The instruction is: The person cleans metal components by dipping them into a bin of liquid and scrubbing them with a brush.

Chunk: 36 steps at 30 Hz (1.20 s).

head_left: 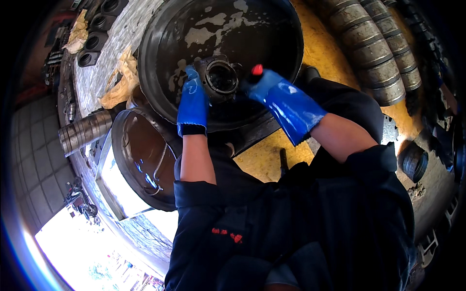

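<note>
A dark, wet metal housing (212,68) with a round ringed opening sits low in a wide black basin (148,87). My left hand (192,94), in a long blue rubber glove, grips the left side of this housing. Just right of the opening, my right hand (272,92), gloved the same way, is closed round a tool with a black handle and a red end (257,70). The tool's working end is hidden, so its kind does not show. Murky liquid with pale foam patches covers the basin's bottom.
A brown round tub (131,150) with a bent wire handle stands lower left. Ribbed metal cylinders (371,53) lie at upper right, and another cylinder (87,130) at left. Crumpled tan cloth (121,80) lies beside the basin. A short dark ring (413,162) rests at right.
</note>
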{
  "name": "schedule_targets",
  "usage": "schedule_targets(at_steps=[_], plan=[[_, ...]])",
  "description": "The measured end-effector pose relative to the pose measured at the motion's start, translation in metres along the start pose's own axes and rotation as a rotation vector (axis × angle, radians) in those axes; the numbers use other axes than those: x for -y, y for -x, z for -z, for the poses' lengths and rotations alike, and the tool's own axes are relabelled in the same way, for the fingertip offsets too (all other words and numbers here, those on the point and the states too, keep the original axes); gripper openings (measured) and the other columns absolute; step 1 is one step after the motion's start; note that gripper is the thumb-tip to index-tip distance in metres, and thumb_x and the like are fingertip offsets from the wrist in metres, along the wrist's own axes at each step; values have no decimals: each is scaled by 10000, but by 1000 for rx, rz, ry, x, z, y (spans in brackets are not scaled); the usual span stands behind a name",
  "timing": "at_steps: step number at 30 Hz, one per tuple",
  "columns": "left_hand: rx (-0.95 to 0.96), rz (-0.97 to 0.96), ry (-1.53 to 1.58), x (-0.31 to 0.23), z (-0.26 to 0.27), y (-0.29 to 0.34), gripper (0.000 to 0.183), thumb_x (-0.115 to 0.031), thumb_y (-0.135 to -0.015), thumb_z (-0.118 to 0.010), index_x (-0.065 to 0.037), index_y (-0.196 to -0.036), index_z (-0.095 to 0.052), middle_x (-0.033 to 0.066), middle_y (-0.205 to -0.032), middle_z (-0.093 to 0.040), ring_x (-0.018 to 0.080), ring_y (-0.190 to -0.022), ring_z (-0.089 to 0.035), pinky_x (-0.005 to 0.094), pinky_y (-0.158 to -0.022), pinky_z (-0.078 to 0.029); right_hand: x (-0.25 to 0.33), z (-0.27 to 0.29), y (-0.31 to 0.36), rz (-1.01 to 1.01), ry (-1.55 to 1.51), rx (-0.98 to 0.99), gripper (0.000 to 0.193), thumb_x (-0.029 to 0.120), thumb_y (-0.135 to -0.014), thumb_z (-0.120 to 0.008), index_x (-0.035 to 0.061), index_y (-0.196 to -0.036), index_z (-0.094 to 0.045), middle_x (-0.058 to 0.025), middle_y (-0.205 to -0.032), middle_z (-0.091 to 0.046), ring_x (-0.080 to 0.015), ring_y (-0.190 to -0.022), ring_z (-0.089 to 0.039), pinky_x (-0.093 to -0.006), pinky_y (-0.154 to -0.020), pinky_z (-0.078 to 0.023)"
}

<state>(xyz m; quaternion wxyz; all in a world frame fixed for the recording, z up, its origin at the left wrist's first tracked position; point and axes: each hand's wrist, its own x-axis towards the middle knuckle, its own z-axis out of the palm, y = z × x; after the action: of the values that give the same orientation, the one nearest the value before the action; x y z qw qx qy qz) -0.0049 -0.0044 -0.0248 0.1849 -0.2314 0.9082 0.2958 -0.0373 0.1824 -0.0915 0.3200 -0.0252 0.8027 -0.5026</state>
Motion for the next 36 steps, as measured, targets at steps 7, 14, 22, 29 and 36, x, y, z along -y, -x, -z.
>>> schedule_targets(at_steps=[7, 14, 22, 29, 36], plan=[[-291, -323, -258, 38, -21, -33, 452, -162, -1029, -353, 47, -1429, -322, 254, -1160, -619, 355, -1042, -632, 403, -861, -499, -19, -29, -37, 104, -651, -66, 249, 248, -837, -703, 54, -991, -717, -86, -858, -711, -144, -816, -672, -297, -771, -514], [-233, -283, -171, 24, -23, -21, 504, -308, -1046, -388, 59, -1389, -418, 234, -1276, -587, 300, -1142, -596, 355, -979, -449, 1, 10, -12, -128, -10, -159, 305, 355, -805, -695, 82, -938, -725, -127, -861, -715, -229, -859, -696, -324, -795, -514], [-198, -225, 207, 20, -46, -48, 676, -456, -939, -563, 25, -1401, -451, 258, -1391, -501, 368, -1316, -460, 384, -1095, -338, 8, 21, -40, -65, -227, -86, 402, 394, -811, -693, 43, -1006, -697, -136, -904, -711, -234, -833, -681, -320, -792, -511], [-117, -272, 404, -16, -26, 2, 594, -341, -950, -578, 12, -1409, -449, 212, -1377, -520, 287, -1283, -493, 345, -1080, -353, 15, 5, -61, 140, 533, -142, 361, 501, -852, -582, 297, -1132, -686, -47, -1103, -702, -267, -1008, -674, -411, -848, -546], [-135, -348, 442, 14, -35, -35, 541, -275, -952, -574, 15, -1396, -465, 203, -1330, -552, 285, -1258, -504, 348, -1071, -362, 6, 4, -72, -23, 198, -48, 402, 482, -822, -648, 189, -1089, -718, -115, -1089, -705, -294, -1009, -669, -401, -869, -527]])
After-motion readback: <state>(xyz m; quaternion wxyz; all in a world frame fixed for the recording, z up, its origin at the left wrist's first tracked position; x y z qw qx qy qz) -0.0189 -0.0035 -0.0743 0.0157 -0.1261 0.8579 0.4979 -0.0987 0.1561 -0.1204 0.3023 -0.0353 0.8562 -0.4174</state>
